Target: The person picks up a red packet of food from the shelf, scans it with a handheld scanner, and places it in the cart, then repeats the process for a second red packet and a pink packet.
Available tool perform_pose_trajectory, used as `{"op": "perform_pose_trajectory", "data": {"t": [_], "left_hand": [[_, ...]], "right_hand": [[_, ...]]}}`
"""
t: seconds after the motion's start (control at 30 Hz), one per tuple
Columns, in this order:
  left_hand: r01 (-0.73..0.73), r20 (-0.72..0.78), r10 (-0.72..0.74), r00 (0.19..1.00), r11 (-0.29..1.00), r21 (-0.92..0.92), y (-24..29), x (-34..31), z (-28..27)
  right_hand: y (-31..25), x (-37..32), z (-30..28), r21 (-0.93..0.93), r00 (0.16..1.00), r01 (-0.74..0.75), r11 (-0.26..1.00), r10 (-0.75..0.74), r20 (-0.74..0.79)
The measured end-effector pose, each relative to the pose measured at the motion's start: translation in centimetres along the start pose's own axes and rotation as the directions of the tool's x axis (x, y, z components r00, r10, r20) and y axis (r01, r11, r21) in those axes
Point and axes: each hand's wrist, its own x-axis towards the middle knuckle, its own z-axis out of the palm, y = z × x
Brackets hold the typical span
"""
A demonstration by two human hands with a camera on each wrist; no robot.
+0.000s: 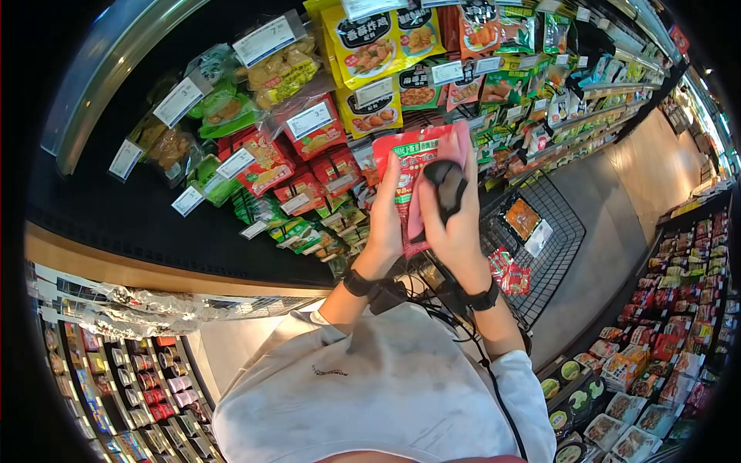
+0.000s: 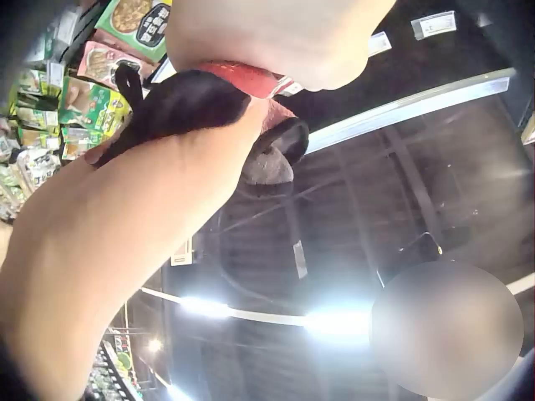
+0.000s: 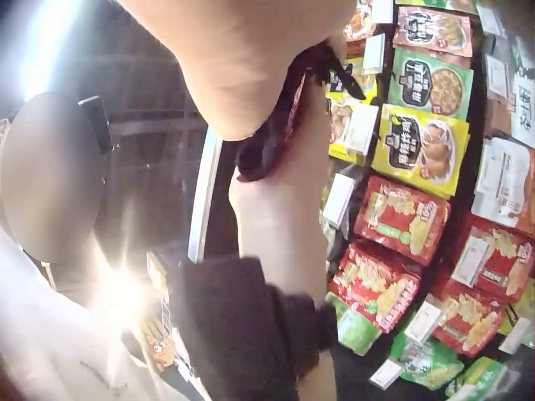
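Supermarket aisle. Left side: dark display wall [image 1: 93, 201], hanging packets [image 1: 370, 46] in peg rows, white price tags [image 1: 266, 40], curved metal rail [image 1: 116, 69] along top edge. Below it: wooden ledge [image 1: 154, 270], then shelf of cans [image 1: 147, 370]. Wire shopping cart [image 1: 552, 224] ahead, few packs inside. Grey-beige floor [image 1: 617, 216] runs down aisle. Right side: low shelves [image 1: 679, 309] of boxed goods. Ceiling lights [image 2: 334, 322] bright, heavy glare in both wrist views.

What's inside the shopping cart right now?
In the wire shopping cart lie a dark packet with an orange picture and some small red packets. The right hand and forearm, holding the red pouch with the left hand, cover its near end.
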Motion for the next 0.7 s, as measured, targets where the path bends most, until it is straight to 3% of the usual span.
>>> {"op": "perform_pose_trajectory", "data": {"t": [0.1,0.17,0.27,0.37,0.4,0.53,0.63,0.7], "left_hand": [[-0.114,-0.050,0.116,0.992,0.993,0.034,1.2,0.2,-0.4],[-0.137,-0.155,0.140,0.978,0.990,0.029,1.2,0.4,-0.6],[-0.234,-0.243,0.275,0.930,0.955,0.184,0.4,1.1,-1.6],[-0.136,-0.239,0.173,0.955,0.978,0.161,0.0,1.6,-2.3],[-0.106,-0.243,0.144,0.959,0.981,0.162,-0.3,1.6,-1.9],[0.014,-0.206,0.041,0.978,0.966,0.260,-2.0,1.6,-1.6],[0.121,-0.194,-0.063,0.979,0.947,0.299,-3.2,1.9,-1.2],[0.203,-0.229,-0.125,0.965,0.912,0.357,-4.3,2.5,-1.0]], "right_hand": [[-0.4,-2.5,0.1,-0.088,0.992,0.009,0.996,0.002,0.123],[-0.2,-3.0,-0.1,0.039,0.980,-0.162,0.986,0.156,0.127],[0.1,-3.5,-0.5,0.207,0.924,-0.383,0.900,0.368,0.106],[1.3,-4.7,-2.4,0.328,0.834,-0.549,0.768,0.484,0.264],[0.9,-4.7,-2.4,0.344,0.866,-0.500,0.795,0.471,0.171],[0.8,-5.5,-5.2,0.405,0.801,-0.592,0.696,0.563,0.203],[1.0,-5.9,-7.3,0.473,0.680,-0.700,0.536,0.703,0.210],[1.7,-6.6,-8.2,0.440,0.716,-0.669,0.599,0.679,0.163]]}}
